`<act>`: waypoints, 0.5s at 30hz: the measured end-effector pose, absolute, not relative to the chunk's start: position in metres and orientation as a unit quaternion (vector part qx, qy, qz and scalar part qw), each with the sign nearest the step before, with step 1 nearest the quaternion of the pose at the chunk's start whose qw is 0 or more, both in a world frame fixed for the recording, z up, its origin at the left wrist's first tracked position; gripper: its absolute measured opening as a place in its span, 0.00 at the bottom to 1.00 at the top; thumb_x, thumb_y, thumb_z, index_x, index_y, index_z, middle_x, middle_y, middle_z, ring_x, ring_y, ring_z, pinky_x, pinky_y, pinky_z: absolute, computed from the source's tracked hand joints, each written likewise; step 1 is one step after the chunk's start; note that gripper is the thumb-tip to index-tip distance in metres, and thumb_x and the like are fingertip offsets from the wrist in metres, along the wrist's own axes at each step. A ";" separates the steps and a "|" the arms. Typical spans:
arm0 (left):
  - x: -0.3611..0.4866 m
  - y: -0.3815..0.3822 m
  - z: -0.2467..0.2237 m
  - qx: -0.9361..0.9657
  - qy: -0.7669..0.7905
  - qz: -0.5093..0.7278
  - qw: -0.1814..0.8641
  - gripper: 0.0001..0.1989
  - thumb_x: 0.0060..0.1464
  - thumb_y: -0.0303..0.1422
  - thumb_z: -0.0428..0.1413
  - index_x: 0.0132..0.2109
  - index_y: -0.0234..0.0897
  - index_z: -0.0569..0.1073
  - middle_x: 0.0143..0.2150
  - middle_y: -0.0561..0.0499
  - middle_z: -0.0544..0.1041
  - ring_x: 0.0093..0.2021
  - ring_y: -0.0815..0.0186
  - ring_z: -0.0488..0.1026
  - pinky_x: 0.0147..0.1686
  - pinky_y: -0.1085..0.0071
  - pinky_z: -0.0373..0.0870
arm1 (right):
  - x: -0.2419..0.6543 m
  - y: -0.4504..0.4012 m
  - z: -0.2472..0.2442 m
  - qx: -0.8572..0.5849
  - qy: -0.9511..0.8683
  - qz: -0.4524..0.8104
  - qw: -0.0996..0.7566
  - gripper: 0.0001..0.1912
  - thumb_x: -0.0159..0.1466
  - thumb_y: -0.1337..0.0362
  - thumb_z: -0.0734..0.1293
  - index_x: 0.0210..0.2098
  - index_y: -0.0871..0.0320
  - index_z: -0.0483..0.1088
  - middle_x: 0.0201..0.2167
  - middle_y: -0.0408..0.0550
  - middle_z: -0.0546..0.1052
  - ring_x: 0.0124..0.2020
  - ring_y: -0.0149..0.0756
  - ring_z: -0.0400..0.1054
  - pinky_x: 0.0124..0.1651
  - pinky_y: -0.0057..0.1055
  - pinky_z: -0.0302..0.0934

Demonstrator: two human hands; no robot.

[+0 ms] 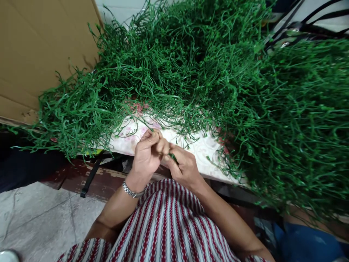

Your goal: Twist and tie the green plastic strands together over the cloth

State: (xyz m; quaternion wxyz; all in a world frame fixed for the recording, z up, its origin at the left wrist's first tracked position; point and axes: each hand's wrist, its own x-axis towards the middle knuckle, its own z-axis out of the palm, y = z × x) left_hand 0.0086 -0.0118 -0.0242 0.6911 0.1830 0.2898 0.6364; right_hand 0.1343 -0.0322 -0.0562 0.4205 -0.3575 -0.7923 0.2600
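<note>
My left hand [148, 151], with a metal watch [132, 191] on its wrist, is closed in a pinch on a thin green stem [145, 122]. The stem's free end slants up and left from the fingers over the tabletop. My right hand [184, 163] is closed right beside it, fingers touching the left ones. A short bit of green stem [172, 156] shows between its thumb and finger. The part of the stem inside the fingers is hidden. Large heaps of green plastic-looking stems [169, 69] lie in front of both hands.
Another dense heap of stems [297, 134] covers the right side. Loose stems lie on the pale flowered tabletop [203, 145]. A cardboard sheet [46, 47] stands at the left. A black strap [91, 176] hangs below the table's edge. Something blue [308, 242] is at lower right.
</note>
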 end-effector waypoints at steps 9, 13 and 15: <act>-0.020 -0.029 -0.013 0.448 0.454 0.418 0.647 0.09 0.50 0.31 0.56 0.25 0.34 0.65 0.13 0.59 0.63 0.11 0.76 0.59 0.13 0.79 0.53 | 0.196 -0.037 -0.023 -0.377 -0.833 0.194 0.355 0.04 0.61 0.68 0.62 0.31 0.59 0.69 0.29 0.48 0.67 0.31 0.32 0.63 0.32 0.28 0.59; -0.015 -0.050 -0.003 0.589 0.465 0.336 0.570 0.10 0.50 0.30 0.55 0.23 0.33 0.66 0.18 0.57 0.64 0.18 0.76 0.59 0.18 0.79 0.53 | 0.207 -0.032 -0.019 -0.364 -0.840 0.161 0.368 0.05 0.62 0.70 0.59 0.31 0.58 0.66 0.38 0.52 0.71 0.38 0.35 0.68 0.37 0.29 0.63; -0.027 -0.049 0.007 0.596 0.488 0.381 0.511 0.10 0.51 0.31 0.54 0.24 0.34 0.67 0.18 0.56 0.65 0.19 0.76 0.59 0.19 0.78 0.54 | 0.205 -0.031 -0.021 -0.356 -0.846 0.167 0.361 0.06 0.63 0.70 0.57 0.33 0.56 0.64 0.31 0.48 0.73 0.32 0.33 0.70 0.32 0.27 0.63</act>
